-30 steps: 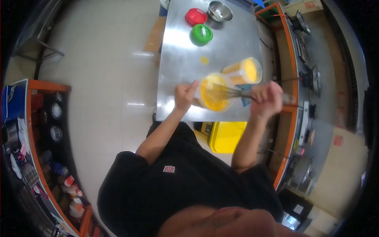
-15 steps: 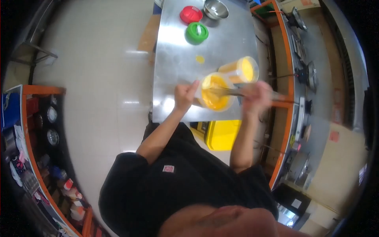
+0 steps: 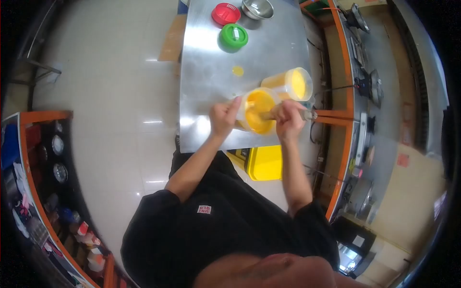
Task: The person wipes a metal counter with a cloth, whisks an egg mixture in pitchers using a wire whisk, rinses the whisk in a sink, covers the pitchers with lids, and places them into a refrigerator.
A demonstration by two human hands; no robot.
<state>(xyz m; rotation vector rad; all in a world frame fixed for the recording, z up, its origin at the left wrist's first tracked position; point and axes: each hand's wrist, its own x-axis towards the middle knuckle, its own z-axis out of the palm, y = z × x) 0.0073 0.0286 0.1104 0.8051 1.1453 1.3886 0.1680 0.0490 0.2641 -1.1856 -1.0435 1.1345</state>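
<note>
My left hand (image 3: pixel 224 117) is closed on the side of a clear plastic tub (image 3: pixel 243 126) and holds it tilted, its mouth facing me. Inside the tub is a thick yellow liquid (image 3: pixel 259 103). My right hand (image 3: pixel 289 117) grips what looks like a whisk (image 3: pixel 267 115), whose head dips into the liquid; its handle end sticks out to the right of my fist. Just behind, touching or nearly touching the held tub, a second clear tub (image 3: pixel 283 85) with yellow contents rests on the table.
The steel table (image 3: pixel 206 81) carries a green lid (image 3: pixel 233 36), a red plastic basket (image 3: pixel 226 14), a metal bowl (image 3: pixel 258 8) and a yellow spill (image 3: pixel 237 71). Below its front edge is a yellow bin (image 3: pixel 265 164). Orange-framed shelves (image 3: pixel 348 72) stand on the right.
My right hand has moved left and closer to the held tub, pushing the whisk deeper into the yellow liquid. My left hand keeps its hold. The whole view has shifted slightly.
</note>
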